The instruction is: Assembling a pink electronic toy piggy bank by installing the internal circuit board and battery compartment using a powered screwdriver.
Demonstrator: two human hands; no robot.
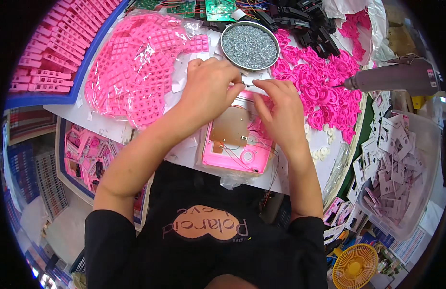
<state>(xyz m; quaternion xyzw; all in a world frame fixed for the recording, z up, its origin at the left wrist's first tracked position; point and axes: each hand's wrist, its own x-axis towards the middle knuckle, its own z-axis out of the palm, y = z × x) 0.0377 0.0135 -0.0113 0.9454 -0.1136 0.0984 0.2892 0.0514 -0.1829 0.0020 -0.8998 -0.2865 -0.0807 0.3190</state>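
A pink plastic housing [219, 161] lies on the white work surface in front of me, with a brown circuit board [231, 124] and thin wires inside it. My left hand [214, 84] is at the housing's far edge, its thumb and forefinger pinched together; what they hold is too small to make out. Over the far right corner of the housing is my right hand [283, 108], thumb and forefinger stretched out and apart, the fingertips close to the left ones. Just beyond both hands stands a round metal dish of small screws [249, 46].
Left lies a clear bag of pink button pads [136, 65], beside a blue crate [81, 79] of pink parts. Pink rings [324, 82] are heaped right, under a power screwdriver [396, 79]. Black parts [304, 21] lie at the back. A clear bin [401, 226] stands lower right.
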